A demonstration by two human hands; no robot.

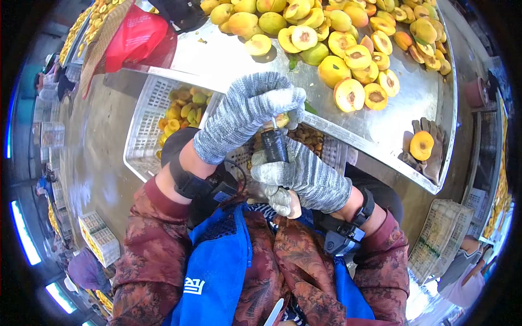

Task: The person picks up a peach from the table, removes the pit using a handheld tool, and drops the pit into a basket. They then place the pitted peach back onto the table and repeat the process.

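Note:
My left hand (pixel 253 106), in a grey knitted glove, is closed round a peach piece (pixel 280 120); only a small part of the fruit shows between the fingers. My right hand (pixel 304 171), gloved the same way, grips a pitting tool (pixel 274 146) with a black-wrapped handle and a pale wooden end. The tool's thin metal tip points up at the peach, but my fingers hide how far in it goes. Both hands are in front of the metal table's near edge. Halved yellow peaches (pixel 356 57), some with pits showing, lie piled on the tabletop beyond.
The metal table (pixel 380 127) carries dark gloves (pixel 435 146) with a peach half (pixel 421 145) on them. A red bag (pixel 138 38) lies at its left. Below, a white crate (pixel 147 117) holds fruit. Another crate (pixel 440 239) stands at right. People are at both sides.

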